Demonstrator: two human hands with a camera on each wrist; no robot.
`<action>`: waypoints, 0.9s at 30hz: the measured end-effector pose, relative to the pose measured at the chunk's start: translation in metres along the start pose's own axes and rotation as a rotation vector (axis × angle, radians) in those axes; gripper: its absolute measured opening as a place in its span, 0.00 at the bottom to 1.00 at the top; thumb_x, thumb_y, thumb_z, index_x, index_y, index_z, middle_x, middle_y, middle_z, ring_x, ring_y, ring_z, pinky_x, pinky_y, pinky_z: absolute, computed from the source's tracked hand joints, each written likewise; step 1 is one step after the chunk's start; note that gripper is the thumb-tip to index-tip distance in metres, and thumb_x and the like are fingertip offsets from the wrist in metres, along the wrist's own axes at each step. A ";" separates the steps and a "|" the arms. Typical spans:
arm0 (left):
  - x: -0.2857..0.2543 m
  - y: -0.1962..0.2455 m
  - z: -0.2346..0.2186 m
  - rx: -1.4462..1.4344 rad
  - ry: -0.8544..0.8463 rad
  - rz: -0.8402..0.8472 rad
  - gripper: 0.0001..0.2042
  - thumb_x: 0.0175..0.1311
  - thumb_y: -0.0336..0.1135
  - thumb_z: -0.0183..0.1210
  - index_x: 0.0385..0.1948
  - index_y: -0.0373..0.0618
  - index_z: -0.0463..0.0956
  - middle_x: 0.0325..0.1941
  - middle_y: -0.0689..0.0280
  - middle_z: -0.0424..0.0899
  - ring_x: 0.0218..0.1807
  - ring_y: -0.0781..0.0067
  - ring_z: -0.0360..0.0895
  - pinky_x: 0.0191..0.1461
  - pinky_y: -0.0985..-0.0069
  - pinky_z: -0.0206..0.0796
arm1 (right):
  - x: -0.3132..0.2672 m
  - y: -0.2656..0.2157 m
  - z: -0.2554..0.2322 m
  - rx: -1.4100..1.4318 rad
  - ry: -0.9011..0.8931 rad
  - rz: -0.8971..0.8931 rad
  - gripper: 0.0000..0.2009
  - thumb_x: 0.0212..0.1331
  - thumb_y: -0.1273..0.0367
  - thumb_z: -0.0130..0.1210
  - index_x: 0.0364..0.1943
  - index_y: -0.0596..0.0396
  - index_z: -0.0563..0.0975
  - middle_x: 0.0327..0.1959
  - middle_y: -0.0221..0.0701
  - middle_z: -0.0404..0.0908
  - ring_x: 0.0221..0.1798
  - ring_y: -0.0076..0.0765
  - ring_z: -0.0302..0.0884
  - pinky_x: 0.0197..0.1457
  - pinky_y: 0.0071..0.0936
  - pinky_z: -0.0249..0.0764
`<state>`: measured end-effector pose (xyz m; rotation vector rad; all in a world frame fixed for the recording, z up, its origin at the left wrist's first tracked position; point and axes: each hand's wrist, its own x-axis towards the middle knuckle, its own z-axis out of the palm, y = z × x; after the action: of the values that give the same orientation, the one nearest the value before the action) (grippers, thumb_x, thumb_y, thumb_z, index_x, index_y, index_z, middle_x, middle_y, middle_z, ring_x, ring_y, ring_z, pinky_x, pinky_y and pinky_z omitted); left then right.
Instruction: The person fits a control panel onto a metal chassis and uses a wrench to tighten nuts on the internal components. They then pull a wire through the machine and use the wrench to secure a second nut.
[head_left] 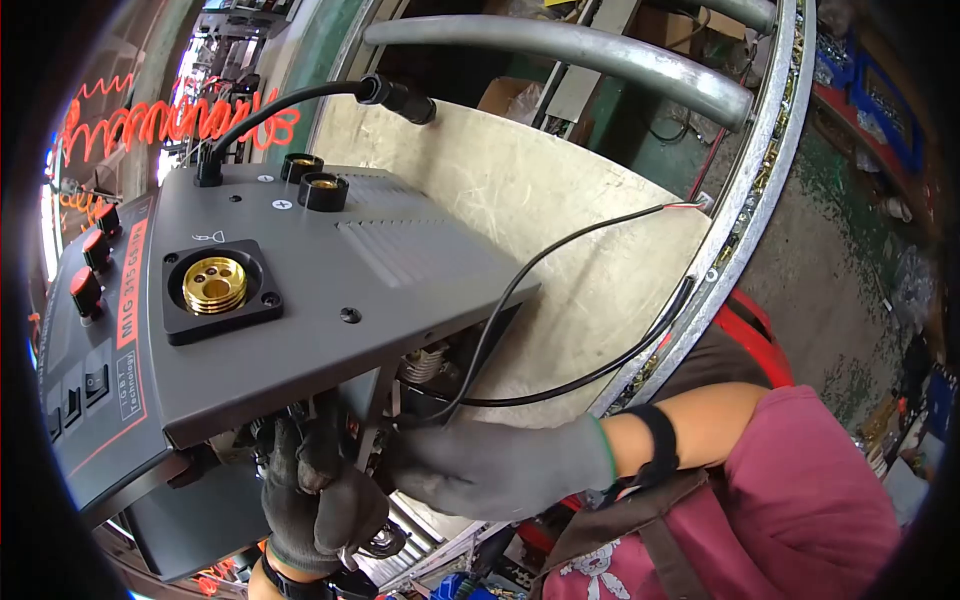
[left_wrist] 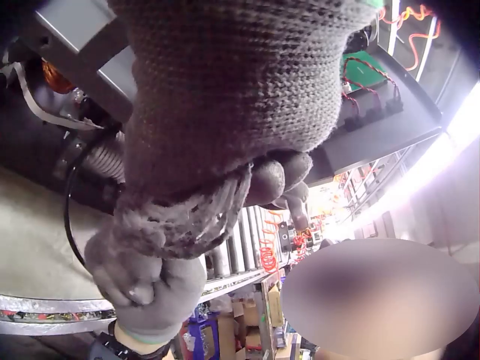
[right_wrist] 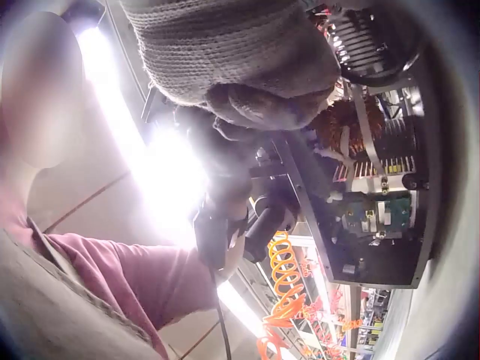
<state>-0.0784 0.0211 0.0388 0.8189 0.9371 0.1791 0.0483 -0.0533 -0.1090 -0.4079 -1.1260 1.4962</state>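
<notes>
A grey welding machine housing (head_left: 420, 260) lies with its labelled control panel (head_left: 110, 330) at the left and a brass threaded socket (head_left: 213, 285) facing up. Below its near edge, my gloved left hand (head_left: 325, 490) reaches up with bent fingers, its fingertips hidden under the housing. Close beside it, my gloved right hand (head_left: 500, 465) extends in from the right, its fingertips hidden too. The left wrist view shows my left glove (left_wrist: 232, 90) large and my right hand (left_wrist: 146, 289) with curled fingers against it. Whatever either hand holds is hidden.
Black cable (head_left: 560, 395) runs across the pale board (head_left: 590, 210) beside the housing. Behind the board is a thick metal tube (head_left: 600, 60). A black connector (head_left: 397, 98) hangs on a cable from the housing. Internal circuit parts (right_wrist: 379, 214) show in the right wrist view.
</notes>
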 end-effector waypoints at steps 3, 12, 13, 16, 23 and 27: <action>0.001 0.002 -0.001 -0.082 -0.116 -0.001 0.22 0.72 0.53 0.35 0.50 0.47 0.68 0.13 0.69 0.68 0.10 0.73 0.63 0.16 0.76 0.58 | -0.012 -0.026 -0.032 -0.064 -0.095 0.165 0.12 0.67 0.66 0.40 0.39 0.61 0.70 0.27 0.37 0.67 0.30 0.32 0.66 0.36 0.30 0.66; -0.006 -0.002 -0.018 -0.139 -0.087 -0.004 0.21 0.73 0.48 0.37 0.55 0.40 0.62 0.29 0.65 0.77 0.29 0.71 0.76 0.35 0.76 0.69 | -0.021 -0.068 -0.063 0.164 -0.040 0.368 0.13 0.66 0.63 0.44 0.42 0.60 0.70 0.23 0.28 0.66 0.27 0.23 0.66 0.31 0.24 0.67; -0.005 -0.003 -0.016 -0.089 0.009 0.013 0.18 0.73 0.47 0.37 0.48 0.41 0.65 0.29 0.65 0.76 0.30 0.72 0.76 0.35 0.77 0.69 | -0.024 -0.046 -0.047 0.027 0.042 0.193 0.13 0.68 0.62 0.42 0.46 0.58 0.69 0.23 0.24 0.64 0.26 0.18 0.63 0.30 0.22 0.65; -0.001 0.000 -0.004 0.013 0.208 0.035 0.17 0.74 0.46 0.37 0.35 0.43 0.70 0.29 0.65 0.76 0.30 0.73 0.75 0.34 0.79 0.67 | -0.011 -0.004 -0.006 0.094 0.023 0.195 0.15 0.69 0.61 0.40 0.49 0.57 0.67 0.23 0.27 0.66 0.27 0.24 0.66 0.33 0.26 0.68; 0.000 0.000 -0.016 -0.017 -0.073 -0.045 0.09 0.69 0.39 0.45 0.40 0.44 0.68 0.35 0.62 0.77 0.36 0.67 0.76 0.41 0.75 0.68 | -0.004 -0.002 -0.004 0.037 -0.045 0.170 0.11 0.69 0.62 0.41 0.45 0.56 0.64 0.21 0.25 0.63 0.23 0.23 0.62 0.30 0.24 0.65; -0.003 -0.004 -0.015 0.271 0.103 -0.057 0.12 0.64 0.35 0.49 0.47 0.43 0.65 0.39 0.60 0.77 0.40 0.63 0.76 0.45 0.72 0.68 | -0.017 -0.035 -0.033 0.316 -0.164 0.281 0.10 0.69 0.63 0.41 0.43 0.55 0.63 0.21 0.24 0.60 0.23 0.20 0.57 0.27 0.22 0.60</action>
<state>-0.0929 0.0249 0.0334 1.0384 1.0960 0.0445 0.0982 -0.0595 -0.1023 -0.2330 -0.9619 1.9496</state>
